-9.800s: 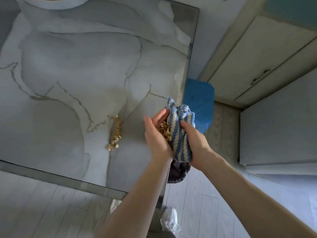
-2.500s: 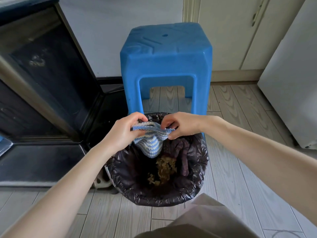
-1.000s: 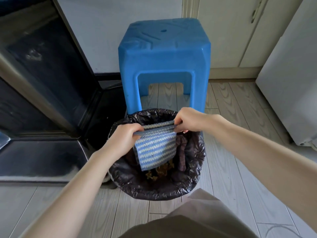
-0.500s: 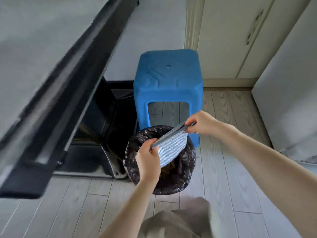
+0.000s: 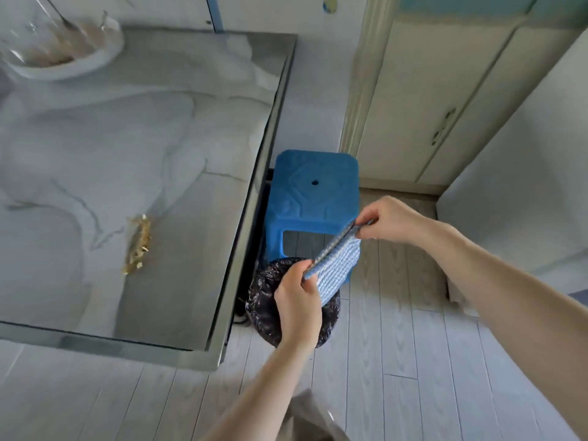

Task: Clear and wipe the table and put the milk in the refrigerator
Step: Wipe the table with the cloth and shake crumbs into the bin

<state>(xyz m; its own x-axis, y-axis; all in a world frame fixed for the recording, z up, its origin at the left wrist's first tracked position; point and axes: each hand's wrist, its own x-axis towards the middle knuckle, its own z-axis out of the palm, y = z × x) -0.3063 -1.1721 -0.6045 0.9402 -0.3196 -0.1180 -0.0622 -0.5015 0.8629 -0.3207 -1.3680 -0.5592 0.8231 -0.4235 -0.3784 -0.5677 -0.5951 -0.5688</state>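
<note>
A blue-and-white striped cloth [image 5: 339,265] hangs stretched between my hands above the bin. My left hand [image 5: 297,299] pinches its lower corner and my right hand [image 5: 386,221] pinches its upper corner. Below it stands a bin lined with a black bag [image 5: 265,305], on the floor beside the table. The marble-patterned table [image 5: 178,128] fills the left of the view. A small heap of brown crumbs [image 5: 138,245] lies on it near the middle. A white bowl [image 5: 63,46] with food remains and a spoon sits at the table's far left corner.
A blue plastic stool [image 5: 313,192] stands just behind the bin, against the table's side. Cream cabinet doors [image 5: 445,100] line the far wall. A white appliance [image 5: 521,192] stands at the right. Pale plank floor [image 5: 397,361] spreads around the bin.
The view has risen from low over the bin to above the tabletop, so the table, crumbs and bowl show again. Both hands still hold the cloth stretched, now higher.
</note>
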